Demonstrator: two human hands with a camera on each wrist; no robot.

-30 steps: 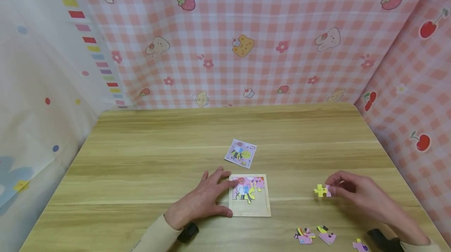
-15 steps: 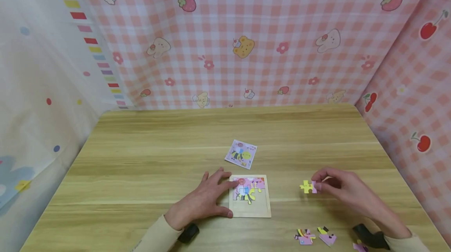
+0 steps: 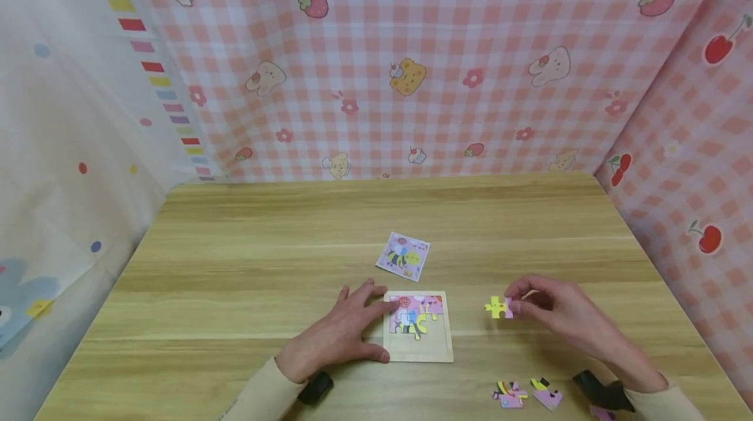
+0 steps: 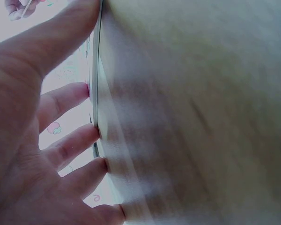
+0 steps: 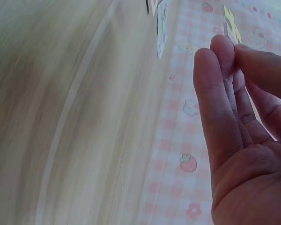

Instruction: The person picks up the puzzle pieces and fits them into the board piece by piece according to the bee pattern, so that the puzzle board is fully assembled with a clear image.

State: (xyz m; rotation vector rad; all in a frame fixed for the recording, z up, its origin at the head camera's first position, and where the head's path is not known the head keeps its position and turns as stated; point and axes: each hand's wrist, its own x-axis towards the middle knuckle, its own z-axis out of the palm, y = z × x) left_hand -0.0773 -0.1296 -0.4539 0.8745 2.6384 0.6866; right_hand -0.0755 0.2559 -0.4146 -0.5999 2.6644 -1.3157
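A yellow and pink jigsaw piece (image 3: 498, 307) is pinched between thumb and fingertips of my right hand (image 3: 555, 306), held above the table to the right of the wooden puzzle tray (image 3: 419, 354). In the right wrist view only a thin edge of that piece (image 5: 230, 21) shows past the fingertips. My left hand (image 3: 338, 333) rests at the tray's left side with fingers spread. Its index finger touches the assembled pieces (image 3: 416, 313), which fill the upper part of the tray, and its thumb lies at the lower left corner. The left wrist view shows fingertips (image 4: 91, 133) along the tray's edge.
A square picture card (image 3: 403, 256) of a bee lies behind the tray. Loose jigsaw pieces (image 3: 510, 395) (image 3: 547, 395) lie near the front right, with another piece (image 3: 602, 413) partly hidden by the right wrist's black strap. Patterned curtains (image 3: 376, 114) stand behind the table.
My right hand has moved left toward the tray with the jigsaw piece, and slightly farther from me. The left hand and the tray have stayed in place.
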